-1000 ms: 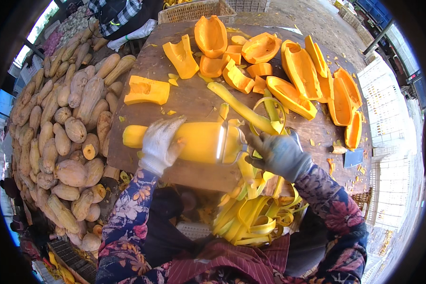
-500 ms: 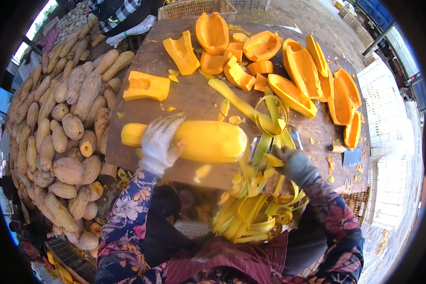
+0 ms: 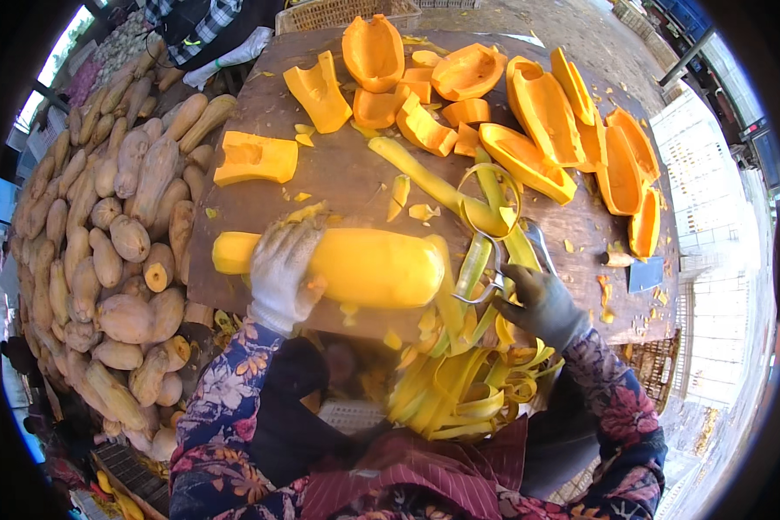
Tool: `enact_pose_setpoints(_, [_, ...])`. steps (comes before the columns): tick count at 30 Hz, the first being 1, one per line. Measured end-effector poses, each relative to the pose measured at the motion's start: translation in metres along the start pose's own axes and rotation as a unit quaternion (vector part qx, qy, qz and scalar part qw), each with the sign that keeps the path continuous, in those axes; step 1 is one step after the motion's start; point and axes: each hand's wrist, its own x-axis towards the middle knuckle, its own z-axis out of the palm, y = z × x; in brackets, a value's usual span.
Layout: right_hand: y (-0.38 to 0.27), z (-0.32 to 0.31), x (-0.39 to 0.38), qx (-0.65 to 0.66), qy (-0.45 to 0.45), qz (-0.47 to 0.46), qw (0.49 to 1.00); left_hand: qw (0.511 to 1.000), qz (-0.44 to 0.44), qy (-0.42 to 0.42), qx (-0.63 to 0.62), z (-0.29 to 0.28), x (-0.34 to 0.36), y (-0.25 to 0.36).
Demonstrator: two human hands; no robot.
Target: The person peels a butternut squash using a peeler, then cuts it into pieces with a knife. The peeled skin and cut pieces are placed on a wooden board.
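Note:
A peeled yellow squash (image 3: pixel 377 267) lies sideways on the wooden table. Over its narrower left part my left hand (image 3: pixel 284 269), in a whitish glove, is closed, fingers across the top and thumb on the near side. My right hand (image 3: pixel 548 310), in a grey glove, is to the right of the squash, thumb and fingers apart. Just beyond its fingertips is a curved metal tool (image 3: pixel 497 267), probably a peeler, partly covered by long green-yellow peel strips (image 3: pixel 485 204). More peel (image 3: pixel 455 394) hangs in a heap over the table's near edge.
Hollowed orange squash pieces (image 3: pixel 546 113) cover the far side of the table (image 3: pixel 321 204). A blade with a wooden handle (image 3: pixel 641 273) lies at the right edge. Unpeeled squashes (image 3: pixel 130 238) are piled at the left. A plastic crate (image 3: pixel 347 16) stands beyond the table.
My right hand has let go of a piece of peel, and its fingers have spread beside the metal tool. More of the tool shows now. My left hand stays on the squash.

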Motion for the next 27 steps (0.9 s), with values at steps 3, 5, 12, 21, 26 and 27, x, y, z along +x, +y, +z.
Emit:
enact_pose_setpoints(3, [-0.005, 0.002, 0.006, 0.052, 0.054, -0.18, 0.981, 1.0, 0.004, -0.003, 0.007, -0.001, -0.007, 0.002])
enact_pose_setpoints(5, [-0.008, 0.0, 0.006, 0.039, 0.039, -0.155, 0.986, 1.0, 0.028, 0.01, 0.008, -0.003, -0.015, 0.003])
enact_pose_setpoints(12, [-0.025, -0.002, -0.02, 0.021, 0.015, -0.054, 0.998, 0.999, 0.026, 0.031, 0.027, -0.002, -0.037, 0.009])
enact_pose_setpoints(21, [-0.015, 0.011, -0.041, -0.074, -0.024, -0.057, 0.995, 0.999, 0.039, 0.015, 0.014, -0.009, -0.052, 0.012])
enact_pose_setpoints(26, [-0.063, -0.012, -0.011, 0.052, 0.036, -0.131, 0.989, 0.998, -0.006, 0.047, -0.032, -0.018, -0.033, 0.018])
enact_pose_setpoints(27, [-0.08, -0.01, 0.008, 0.038, 0.017, -0.145, 0.989, 0.997, -0.03, 0.045, -0.051, -0.021, -0.028, 0.017])
